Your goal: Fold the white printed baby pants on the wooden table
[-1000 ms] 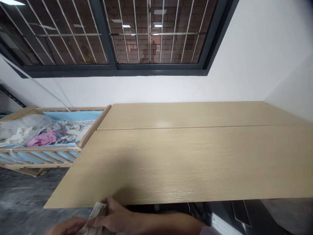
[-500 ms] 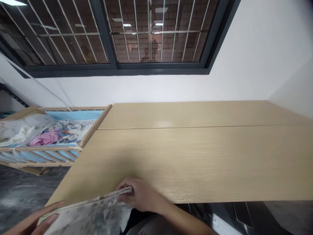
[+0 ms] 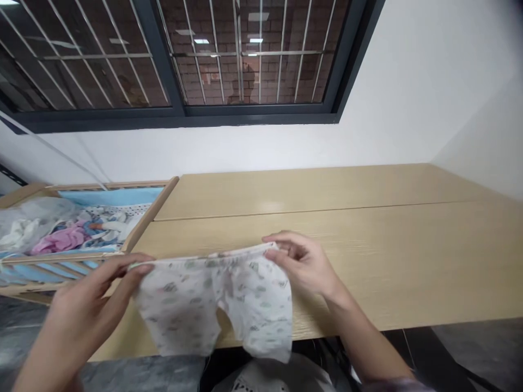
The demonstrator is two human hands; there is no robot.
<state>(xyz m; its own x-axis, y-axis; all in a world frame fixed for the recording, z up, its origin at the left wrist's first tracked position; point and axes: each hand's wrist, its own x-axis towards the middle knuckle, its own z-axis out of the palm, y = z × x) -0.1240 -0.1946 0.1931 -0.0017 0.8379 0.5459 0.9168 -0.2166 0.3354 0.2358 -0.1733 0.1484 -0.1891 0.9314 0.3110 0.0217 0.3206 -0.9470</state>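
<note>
A small pair of white baby trousers (image 3: 212, 305) with a faint green print hangs spread out above the near edge of the light wooden table (image 3: 368, 256). My left hand (image 3: 93, 305) pinches the left end of the waistband. My right hand (image 3: 304, 261) pinches the right end, fingers curled round the hem. The two legs of the trousers hang down past the table's front edge.
A wooden cot (image 3: 81, 218) with blue lining stands to the left of the table, holding a heap of small clothes, pink and white among them. A barred window (image 3: 183, 54) and white wall are behind. The floor below is dark grey.
Both hands have come up from below the table edge and moved apart, stretching the trousers out flat by the waistband above the table. The camera view shifted slightly right.
</note>
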